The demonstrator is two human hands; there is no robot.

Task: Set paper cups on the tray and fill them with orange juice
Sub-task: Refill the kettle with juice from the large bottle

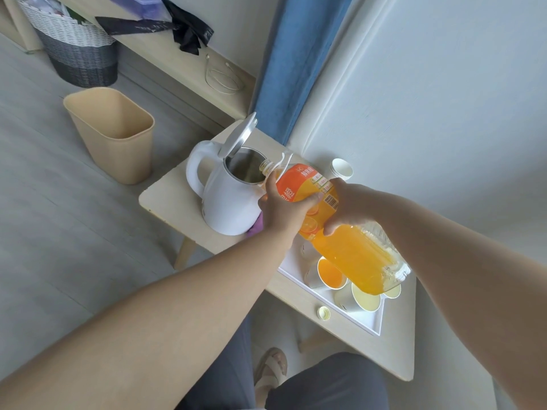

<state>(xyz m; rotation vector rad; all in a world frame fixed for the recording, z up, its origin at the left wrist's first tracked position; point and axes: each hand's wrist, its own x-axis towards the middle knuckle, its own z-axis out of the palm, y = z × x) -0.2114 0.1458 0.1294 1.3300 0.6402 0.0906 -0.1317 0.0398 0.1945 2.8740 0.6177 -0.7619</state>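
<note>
Juice bottle (355, 253) gripped by left hand (281, 210), right hand (347, 202) above tray (365, 319) on pale table (171, 199); kettle (233, 202) beside, blue curtain (296, 54) behind.

The orange juice bottle (349, 250) is covering much of the tray (362, 321). At the tray's eleven o'clock a paper cup (307, 251) is showing only a sliver; at three o'clock a second paper cup (393, 292) is showing only a rim arc. Contents of both: undeterminable. The left hand (281, 211) is masking part of the bottle's label and most of a purple item (255, 229), unidentifiable, at five o'clock of the kettle (233, 202). The woven basket (77, 45) is running off the top edge.
</note>
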